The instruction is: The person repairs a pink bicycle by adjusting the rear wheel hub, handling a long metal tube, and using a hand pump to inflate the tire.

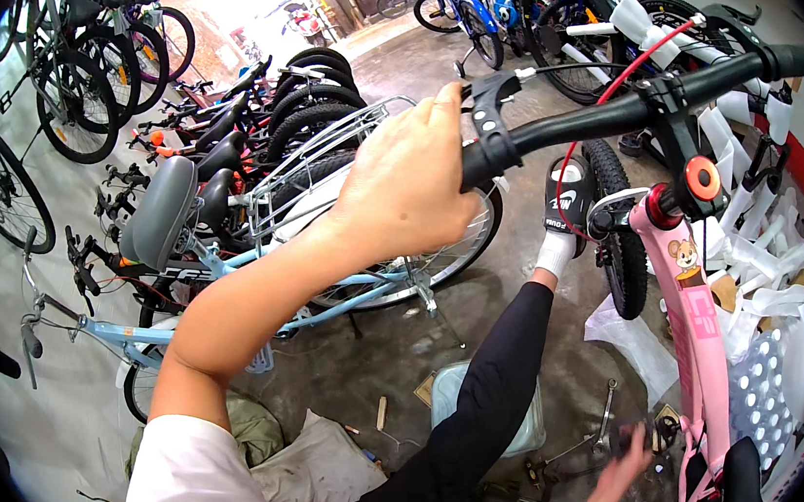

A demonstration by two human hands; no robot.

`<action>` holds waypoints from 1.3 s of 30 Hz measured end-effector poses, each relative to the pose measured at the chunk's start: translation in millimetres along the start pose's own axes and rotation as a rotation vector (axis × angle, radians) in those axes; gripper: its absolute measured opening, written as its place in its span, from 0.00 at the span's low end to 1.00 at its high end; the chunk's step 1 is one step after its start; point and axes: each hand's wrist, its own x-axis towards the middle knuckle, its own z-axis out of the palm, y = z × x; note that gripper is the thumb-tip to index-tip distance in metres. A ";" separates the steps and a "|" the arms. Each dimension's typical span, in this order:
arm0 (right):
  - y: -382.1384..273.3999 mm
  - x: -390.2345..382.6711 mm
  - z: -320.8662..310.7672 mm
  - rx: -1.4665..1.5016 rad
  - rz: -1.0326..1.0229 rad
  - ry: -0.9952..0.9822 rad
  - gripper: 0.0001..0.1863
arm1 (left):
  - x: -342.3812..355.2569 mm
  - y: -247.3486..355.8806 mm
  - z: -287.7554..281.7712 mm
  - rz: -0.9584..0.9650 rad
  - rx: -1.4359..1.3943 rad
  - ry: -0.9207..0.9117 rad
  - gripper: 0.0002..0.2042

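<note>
Pink bicycle: seen at the right of the view, its frame sloping from the black handlebar down toward the lower edge; a cartoon mouse sticker is carried near the top of the frame.
Handlebar: slanted across the upper right; a brake lever is mounted near its left end, and a round orange-and-black piece is set at the stem.
Red cable: curved from the upper part of the bar down toward the front wheel.
Left hand: wrapped around the left end of the handlebar.
Right hand: held low beside the pink frame; blurred, so whether anything is gripped cannot be told.
Dark-clad leg: stretched forward, with the foot in a black slide placed just beside the front wheel.
Floor: a wrench is laid near the right hand; a translucent bin is partly hidden by the leg; a beige cloth is spread closer to the body.
Left side: a light blue bicycle with a grey saddle is parked, and dark bicycles are crowded behind it.
Right edge: white packing material is heaped beyond the pink frame.
Far end: blue bicycles are stood.
</note>
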 end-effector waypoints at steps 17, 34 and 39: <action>-7.8 -13.3 -145.9 -0.395 0.003 0.363 0.14 | -0.5 -1.0 2.1 -0.020 0.016 0.042 0.36; -102.8 -42.2 -182.8 -0.680 0.096 0.065 0.17 | -14.4 -6.1 8.8 -0.037 -0.104 0.109 0.33; -177.3 -129.6 -105.8 -0.694 -0.020 -0.261 0.11 | -28.8 -11.2 8.6 -0.109 -0.120 0.167 0.24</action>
